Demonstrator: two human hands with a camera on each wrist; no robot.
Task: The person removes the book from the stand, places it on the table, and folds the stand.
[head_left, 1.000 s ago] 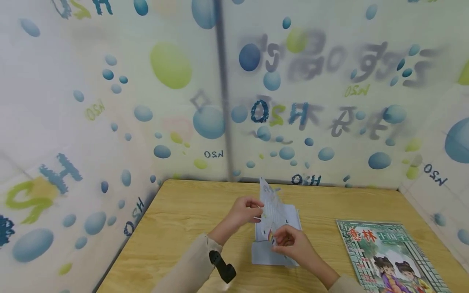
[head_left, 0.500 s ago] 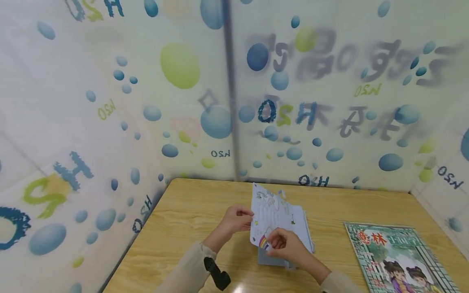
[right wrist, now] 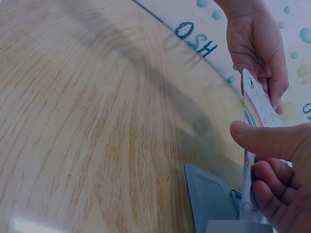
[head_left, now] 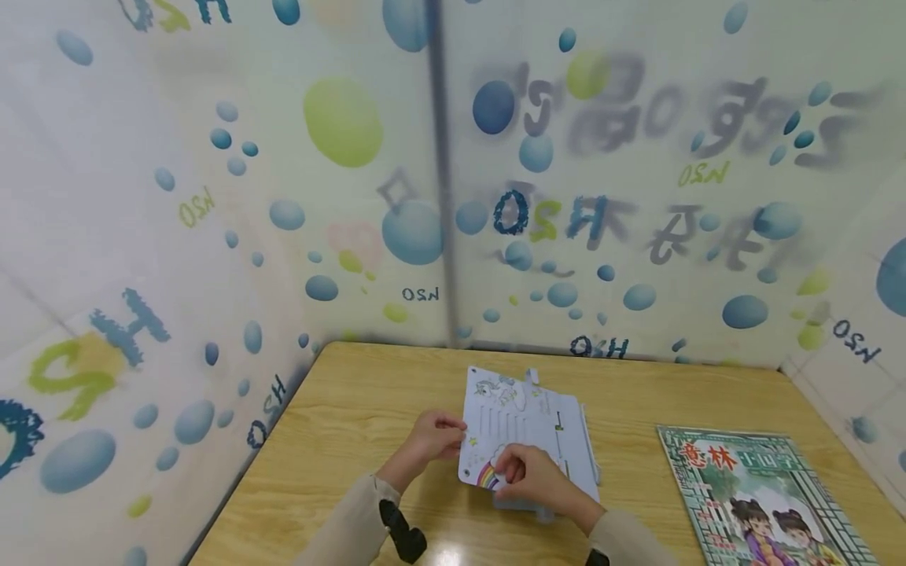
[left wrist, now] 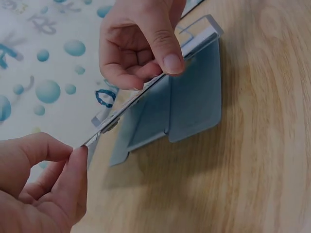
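A white book stand (head_left: 499,424), printed with a unicorn, lines and a rainbow, is tilted above the table. My left hand (head_left: 433,439) pinches its left edge between thumb and fingers. At the lower edge, beside the rainbow, my right hand (head_left: 532,477) grips the panel. The left wrist view shows the panel almost edge-on, with a grey-blue folding plate (left wrist: 197,92) beneath it. In the right wrist view the right thumb lies across the panel's edge (right wrist: 252,104), with the other fingers curled on the opposite side. Part of the rainbow is hidden by the right hand.
A magazine (head_left: 757,491) with two cartoon children on its cover lies at the right of the wooden table (head_left: 354,409). Behind the table stands a pale wall (head_left: 340,204) with blue and green bubbles. A black strap (head_left: 402,533) is around the left wrist.
The panel has turned from nearly edge-on to facing the head camera, its left edge moving left and lower. My left hand has gone left and down with it; the right hand has shifted slightly left.
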